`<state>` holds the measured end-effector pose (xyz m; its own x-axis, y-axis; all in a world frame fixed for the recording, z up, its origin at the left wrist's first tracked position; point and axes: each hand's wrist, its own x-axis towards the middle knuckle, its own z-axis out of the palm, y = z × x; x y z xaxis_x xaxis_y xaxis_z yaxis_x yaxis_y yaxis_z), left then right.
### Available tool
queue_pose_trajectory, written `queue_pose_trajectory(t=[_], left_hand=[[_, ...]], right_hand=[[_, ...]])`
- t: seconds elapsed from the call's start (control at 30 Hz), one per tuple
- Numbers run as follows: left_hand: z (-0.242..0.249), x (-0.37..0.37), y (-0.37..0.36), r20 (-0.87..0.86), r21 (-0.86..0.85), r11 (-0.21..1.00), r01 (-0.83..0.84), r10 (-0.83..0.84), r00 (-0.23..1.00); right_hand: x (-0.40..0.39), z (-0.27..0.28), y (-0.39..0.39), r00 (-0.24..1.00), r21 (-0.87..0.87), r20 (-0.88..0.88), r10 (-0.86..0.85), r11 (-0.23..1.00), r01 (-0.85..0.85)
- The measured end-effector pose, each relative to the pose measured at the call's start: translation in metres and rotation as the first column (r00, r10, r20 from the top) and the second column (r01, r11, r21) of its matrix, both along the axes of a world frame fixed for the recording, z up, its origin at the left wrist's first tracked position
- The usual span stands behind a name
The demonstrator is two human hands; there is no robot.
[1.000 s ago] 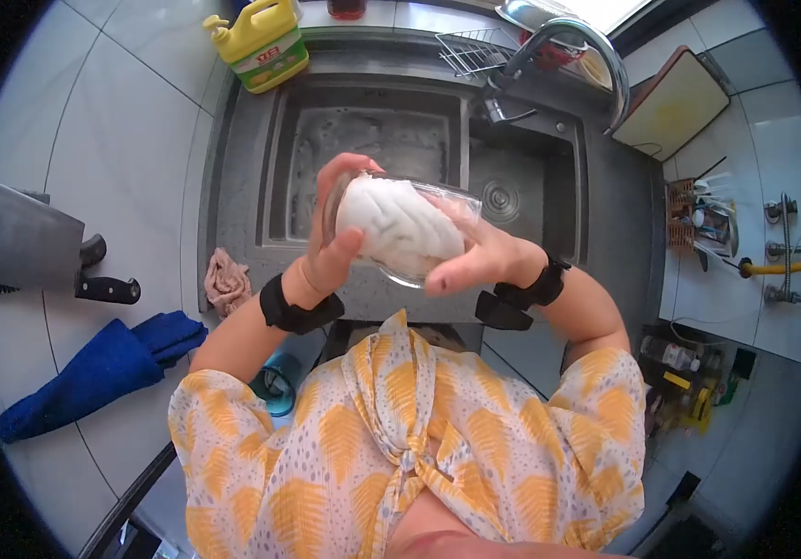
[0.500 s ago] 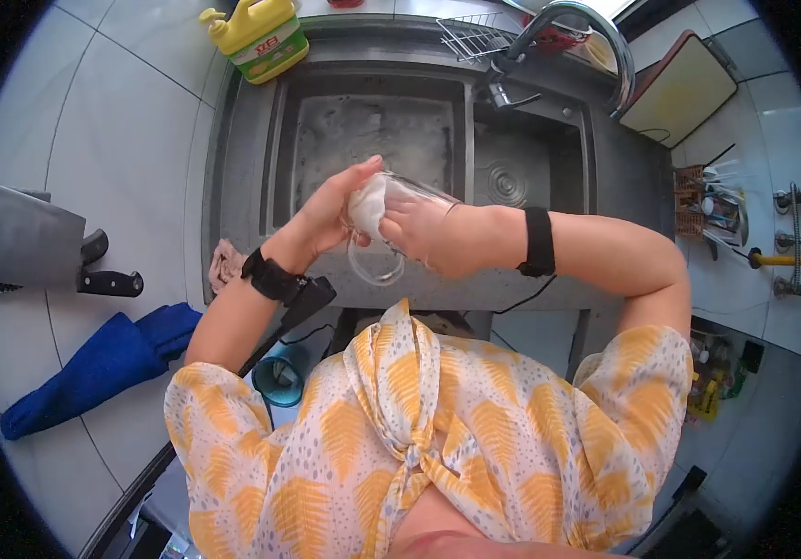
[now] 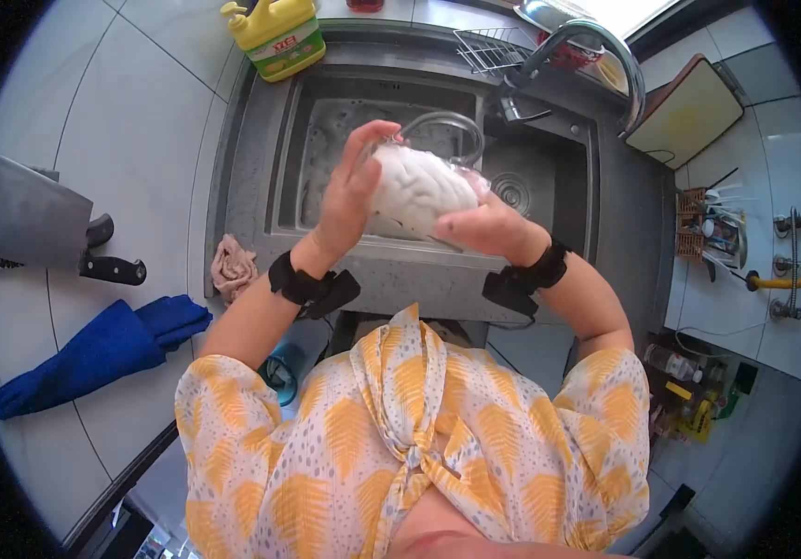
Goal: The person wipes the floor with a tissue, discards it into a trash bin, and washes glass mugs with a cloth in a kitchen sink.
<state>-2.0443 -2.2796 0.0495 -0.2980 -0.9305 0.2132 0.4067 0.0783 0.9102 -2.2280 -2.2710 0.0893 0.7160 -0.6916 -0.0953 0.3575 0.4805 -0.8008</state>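
Over the sink, a clear glass jug (image 3: 468,126) lies on its side between my hands, its curved handle towards the tap. A crumpled white cloth (image 3: 419,183) fills the inside and shows through the glass. My left hand (image 3: 349,186) is curled round the jug's left end, thumb and fingers pressed to it. My right hand (image 3: 498,224) grips the right end, its thumb on the near side and its other fingers partly hidden behind the glass.
Beneath is a double sink (image 3: 293,140) with wet suds in the left basin. A tap (image 3: 638,93) arches over the right side. A yellow detergent jug (image 3: 279,42) stands at the back left. Cleavers (image 3: 33,210), a blue cloth (image 3: 93,359) and a pink rag (image 3: 233,268) lie leftward.
The jug has been turned, its handle swinging from the near side to the far side. My right hand has come out of the jug onto its outside; the cloth stays inside.
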Motion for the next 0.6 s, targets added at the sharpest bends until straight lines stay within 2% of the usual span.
queue_pose_trajectory(t=[0.03,0.07,0.1,0.13,0.17,0.2,0.23,0.3,0.33,0.37,0.4,0.53,0.6], left_hand=[[0.004,-0.001,0.001,-0.001,0.002,1.000,0.006,-0.006,1.000],[0.015,-0.002,0.002,-0.051,0.120,0.992,0.033,-0.027,0.998],[0.020,-0.002,0.003,-0.103,0.234,0.970,0.062,-0.039,0.994],[0.016,-0.002,0.003,-0.104,0.233,0.970,0.063,-0.039,0.994],[0.009,-0.001,0.003,-0.144,0.339,0.935,0.105,-0.058,0.988],[0.003,0.000,0.003,-0.184,0.439,0.886,0.149,-0.074,0.980],[0.000,0.000,0.001,-0.184,0.438,0.886,0.151,-0.076,0.980],[-0.004,0.000,-0.002,-0.069,0.547,0.823,0.152,-0.137,0.988],[-0.007,-0.001,-0.002,-0.068,0.547,0.823,0.154,-0.140,0.988],[-0.009,-0.001,-0.003,-0.009,0.576,0.806,0.134,-0.158,0.987],[-0.011,-0.001,-0.004,0.050,0.602,0.791,0.111,-0.176,0.983],[-0.016,0.003,-0.008,0.054,0.612,0.787,0.079,-0.141,0.989],[-0.009,0.001,-0.004,0.188,0.548,0.833,-0.070,-0.041,0.981]], right_hand=[[0.001,0.006,-0.001,1.000,0.002,-0.001,-0.006,1.000,0.006],[0.001,0.015,-0.002,0.982,-0.274,-0.190,0.019,0.959,-0.071],[0.002,0.025,-0.005,0.928,-0.508,-0.372,-0.008,0.839,-0.197],[0.004,0.035,-0.007,0.928,-0.508,-0.373,-0.009,0.839,-0.196],[0.006,0.046,-0.009,0.756,-0.451,-0.648,0.091,0.754,-0.478],[0.009,0.051,-0.010,0.495,-0.304,-0.858,0.141,0.636,-0.709],[0.012,0.047,-0.009,0.495,-0.305,-0.858,0.139,0.638,-0.707],[0.017,0.025,-0.004,0.317,-0.322,-0.946,-0.065,0.301,-0.898],[0.013,0.001,-0.001,0.318,-0.322,-0.946,-0.067,0.304,-0.896],[0.008,-0.031,0.002,0.474,-0.528,-0.814,-0.337,0.088,-0.845],[0.006,-0.048,0.001,0.619,-0.638,-0.578,-0.532,-0.180,-0.749],[0.009,-0.047,-0.007,0.661,-0.664,-0.555,-0.505,-0.210,-0.718],[0.010,-0.028,-0.007,0.731,-0.775,-0.608,-0.310,0.029,-0.631]])
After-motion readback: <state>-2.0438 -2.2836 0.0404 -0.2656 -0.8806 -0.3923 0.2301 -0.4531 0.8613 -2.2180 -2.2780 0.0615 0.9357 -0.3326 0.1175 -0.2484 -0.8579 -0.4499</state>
